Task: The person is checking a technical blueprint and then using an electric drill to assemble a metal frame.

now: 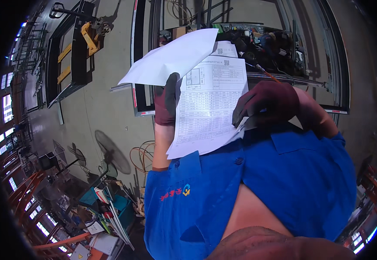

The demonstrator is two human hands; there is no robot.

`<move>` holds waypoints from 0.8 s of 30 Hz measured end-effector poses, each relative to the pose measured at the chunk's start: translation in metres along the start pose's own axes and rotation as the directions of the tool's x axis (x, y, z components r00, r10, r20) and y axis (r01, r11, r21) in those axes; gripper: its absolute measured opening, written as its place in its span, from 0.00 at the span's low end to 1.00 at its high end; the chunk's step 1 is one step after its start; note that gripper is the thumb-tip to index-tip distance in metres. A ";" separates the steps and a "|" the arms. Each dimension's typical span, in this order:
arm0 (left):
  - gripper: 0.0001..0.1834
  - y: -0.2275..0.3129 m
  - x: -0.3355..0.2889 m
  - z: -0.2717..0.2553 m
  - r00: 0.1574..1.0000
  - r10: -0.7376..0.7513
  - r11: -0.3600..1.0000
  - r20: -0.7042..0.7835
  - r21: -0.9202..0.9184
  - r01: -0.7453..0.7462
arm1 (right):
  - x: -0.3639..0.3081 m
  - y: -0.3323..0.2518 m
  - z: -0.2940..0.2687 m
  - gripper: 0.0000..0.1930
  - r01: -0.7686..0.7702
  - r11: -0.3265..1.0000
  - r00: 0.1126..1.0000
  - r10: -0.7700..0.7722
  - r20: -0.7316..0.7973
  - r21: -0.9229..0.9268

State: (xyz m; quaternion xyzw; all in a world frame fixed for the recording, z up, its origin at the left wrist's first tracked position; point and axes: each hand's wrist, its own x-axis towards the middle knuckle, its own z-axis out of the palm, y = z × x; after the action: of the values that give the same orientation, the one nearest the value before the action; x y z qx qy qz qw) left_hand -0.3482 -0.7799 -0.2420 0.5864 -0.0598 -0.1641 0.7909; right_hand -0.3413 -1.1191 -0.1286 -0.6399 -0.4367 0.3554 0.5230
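A stack of printed sheets (210, 104) with a drawing and a table is held up before my chest. My left hand (167, 100), in a dark maroon work glove, grips the stack's left edge, thumb on top. One blank white sheet (171, 58) is folded back above that thumb and juts out to the left. My right hand (266, 102), gloved the same way, pinches the stack's lower right edge, where the corners curl. Its fingertips partly cover the paper. Behind the top of the stack another printed sheet (226, 49) shows.
Beyond the papers stands a dark metal frame (344, 86) with tools and small parts (270, 43) inside. A yellow pallet truck (88, 39) is at the far left. Pedestal fans (111, 151), an orange hose (141, 155) and a teal bin (121, 206) stand on the left.
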 end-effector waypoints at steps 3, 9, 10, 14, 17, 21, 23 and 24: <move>0.23 -0.005 -0.001 0.004 0.988 0.136 0.983 -0.076 0.135 -0.125 | 0.001 -0.006 -0.004 0.06 0.054 0.998 0.998 -0.053 0.030 -0.039; 0.20 -0.010 -0.005 -0.002 0.920 0.366 0.881 -0.143 0.371 -0.293 | 0.009 -0.024 0.001 0.10 -0.138 0.985 0.937 0.162 -0.309 0.098; 0.21 -0.015 -0.004 -0.012 0.951 0.247 0.921 -0.187 0.351 -0.171 | 0.011 -0.021 0.001 0.14 -0.138 0.980 0.916 0.182 -0.358 0.145; 0.35 -0.078 -0.007 -0.060 0.960 0.201 0.908 -0.194 0.404 -0.108 | 0.014 -0.022 -0.011 0.10 -0.048 0.906 0.850 0.259 -0.460 0.421; 0.39 -0.042 0.013 -0.025 0.968 0.251 0.809 -0.001 -0.549 -0.210 | 0.016 0.015 -0.034 0.13 0.369 0.807 0.661 0.120 -0.741 0.460; 0.30 -0.014 0.012 -0.004 0.988 0.138 0.963 0.071 -0.241 -0.117 | -0.008 0.074 -0.096 0.26 0.546 0.558 0.824 -0.223 -0.520 0.626; 0.25 -0.015 0.010 -0.006 0.989 0.106 0.994 0.107 -0.014 -0.105 | -0.006 0.066 -0.093 0.26 0.387 0.922 0.696 -0.296 -0.654 -0.006; 0.21 -0.019 0.007 -0.011 0.999 0.017 0.995 -0.050 0.103 -0.012 | -0.003 0.064 -0.091 0.26 0.192 0.924 0.633 -0.375 -0.677 -0.331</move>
State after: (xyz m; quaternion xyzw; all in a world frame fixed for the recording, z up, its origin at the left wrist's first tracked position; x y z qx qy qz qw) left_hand -0.3419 -0.7768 -0.2644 0.6297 -0.0525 -0.1401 0.7623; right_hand -0.2474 -1.1593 -0.1731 -0.7058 -0.3254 -0.0687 0.6255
